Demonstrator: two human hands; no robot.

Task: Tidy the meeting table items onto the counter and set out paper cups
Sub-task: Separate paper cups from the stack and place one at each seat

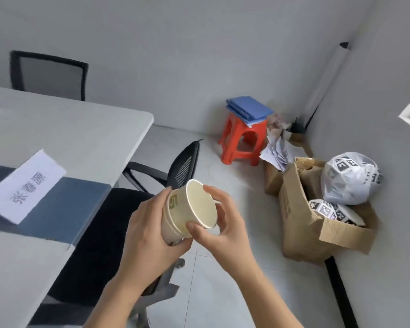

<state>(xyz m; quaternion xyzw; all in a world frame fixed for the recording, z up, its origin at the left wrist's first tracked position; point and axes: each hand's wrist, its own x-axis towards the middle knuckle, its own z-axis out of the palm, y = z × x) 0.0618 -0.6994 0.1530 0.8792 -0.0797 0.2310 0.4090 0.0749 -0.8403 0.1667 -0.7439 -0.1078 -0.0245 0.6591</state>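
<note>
A short stack of cream paper cups with green print lies on its side in mid-air, mouth facing right, above the black office chair. My left hand grips the stack's lower part from the left. My right hand pinches the rim of the top cup, thumb below and fingers above. The grey meeting table lies to the left with a white folded name card standing on its dark blue strip.
A second black mesh chair stands behind the table. On the floor to the right stand a red plastic stool with blue folders, a torn cardboard box of marker-printed items, a plastic bag and crumpled papers.
</note>
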